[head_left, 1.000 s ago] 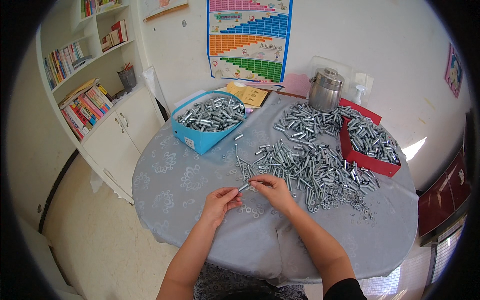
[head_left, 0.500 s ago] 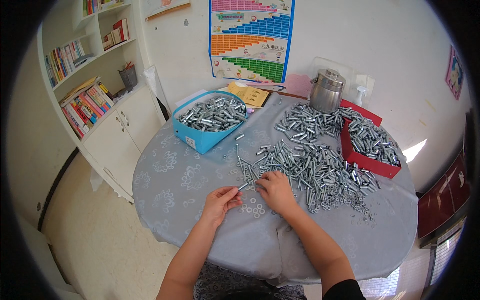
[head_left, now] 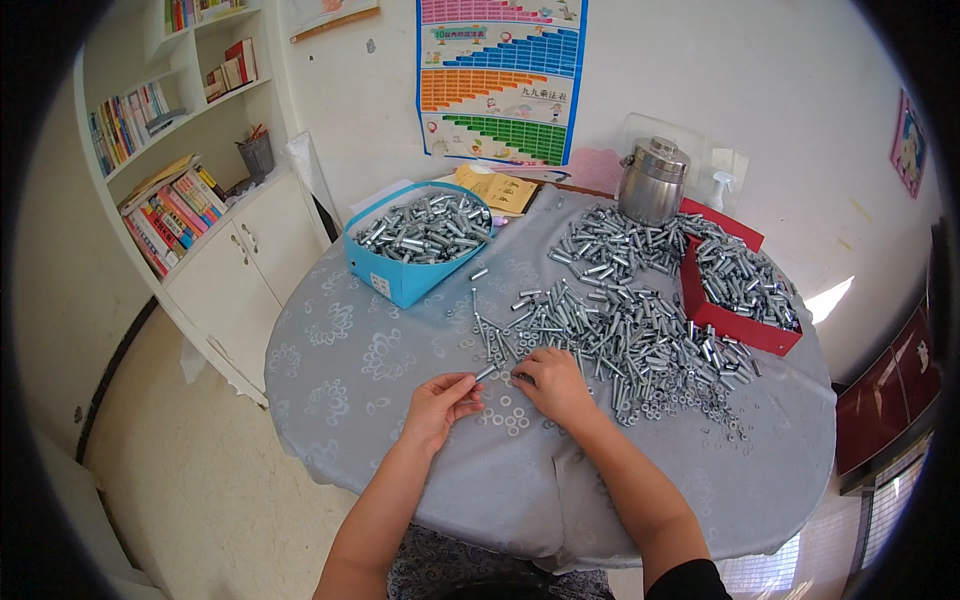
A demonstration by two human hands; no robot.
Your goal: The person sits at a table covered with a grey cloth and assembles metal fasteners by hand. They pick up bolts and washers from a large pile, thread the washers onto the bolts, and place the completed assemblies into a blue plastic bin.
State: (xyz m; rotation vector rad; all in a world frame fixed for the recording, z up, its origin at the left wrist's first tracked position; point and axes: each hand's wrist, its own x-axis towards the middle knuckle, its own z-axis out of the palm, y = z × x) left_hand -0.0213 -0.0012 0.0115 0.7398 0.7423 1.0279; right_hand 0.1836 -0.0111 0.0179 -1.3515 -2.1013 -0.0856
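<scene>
My left hand (head_left: 437,408) pinches a short silvery bolt with a sleeve (head_left: 486,373) between thumb and fingers, its end pointing up and right. Just to the right, my right hand (head_left: 553,384) is closed, its fingertips bent together low over the cloth; what they hold, if anything, is too small to make out. Flat washers (head_left: 512,420) lie loose on the cloth between and below the hands. Beyond the fingers spreads a big heap of bolts and metal sleeves (head_left: 600,325), with small nuts (head_left: 690,402) along its near right edge.
A blue box (head_left: 405,283) full of assembled anchor bolts stands at the far left of the grey-clothed round table (head_left: 340,430). At the right, a red box (head_left: 745,330) holds more metal pieces. A steel pot (head_left: 655,185) and yellow papers (head_left: 497,188) sit at the back.
My right hand has drawn slightly down towards me, and its fingertips have curled together. The left hand keeps the bolt in nearly the same place.
</scene>
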